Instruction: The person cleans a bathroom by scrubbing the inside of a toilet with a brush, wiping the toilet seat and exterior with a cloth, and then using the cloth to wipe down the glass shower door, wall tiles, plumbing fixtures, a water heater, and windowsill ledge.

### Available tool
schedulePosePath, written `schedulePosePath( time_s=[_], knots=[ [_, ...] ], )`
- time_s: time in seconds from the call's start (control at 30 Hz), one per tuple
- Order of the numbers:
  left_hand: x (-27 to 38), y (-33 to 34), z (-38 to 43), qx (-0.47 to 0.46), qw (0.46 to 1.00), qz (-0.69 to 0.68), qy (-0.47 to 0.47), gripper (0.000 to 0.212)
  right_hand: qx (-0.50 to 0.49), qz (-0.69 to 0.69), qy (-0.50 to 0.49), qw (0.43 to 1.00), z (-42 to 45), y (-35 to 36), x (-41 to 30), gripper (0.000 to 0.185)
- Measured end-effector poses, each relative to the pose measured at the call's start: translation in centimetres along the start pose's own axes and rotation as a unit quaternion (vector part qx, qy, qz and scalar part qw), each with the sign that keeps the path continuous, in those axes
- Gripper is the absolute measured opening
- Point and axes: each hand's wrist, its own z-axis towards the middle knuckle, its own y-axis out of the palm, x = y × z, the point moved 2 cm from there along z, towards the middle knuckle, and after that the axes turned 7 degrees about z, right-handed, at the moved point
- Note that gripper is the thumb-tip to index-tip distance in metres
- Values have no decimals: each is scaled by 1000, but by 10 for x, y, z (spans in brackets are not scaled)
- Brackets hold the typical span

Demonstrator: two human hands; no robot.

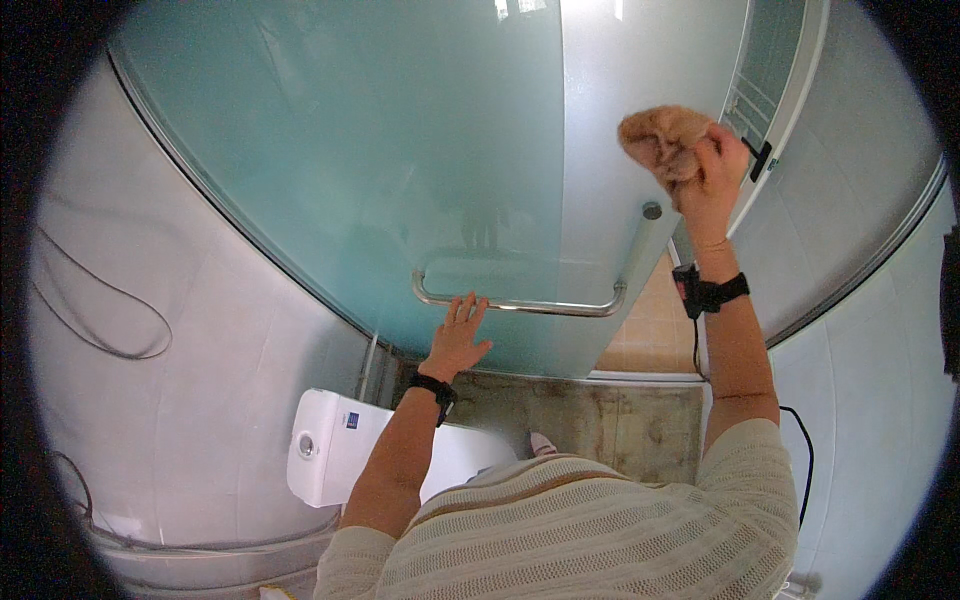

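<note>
A brown cloth [664,142] is bunched in my right hand [716,176], which is raised in front of the frosted panel at the upper right. My left hand [457,341] rests its fingertips on the metal bar handle [555,307] of the frosted glass door [337,150], near the handle's left end. The fingers of that hand are spread and do not wrap around the bar. Below the cloth, a round dark fitting [652,211] sits on the glass near the door's edge.
A white toilet tank [322,450] stands at the lower left beside my left forearm. A black door lever [760,161] is behind my right hand. Stained floor tiles [637,427] lie below the door. A cable [808,450] hangs at the right.
</note>
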Motion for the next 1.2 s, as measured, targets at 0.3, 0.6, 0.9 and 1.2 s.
schedulePosePath(
  time_s=[0.3,0.6,0.9,1.2],
  knots=[
    [-12,25,2,49,998,26,-13,79,-407,122,10,905,-177,17,-44,17],
    [-9,23,0,39,999,23,-15,82,-144,433,342,822,26,29,-18,33],
    [-12,39,9,65,998,17,-7,86,175,219,-197,939,269,83,-109,30],
    [-12,25,-12,45,998,18,-39,87,-246,362,-108,893,34,203,-212,29]
  ],
)
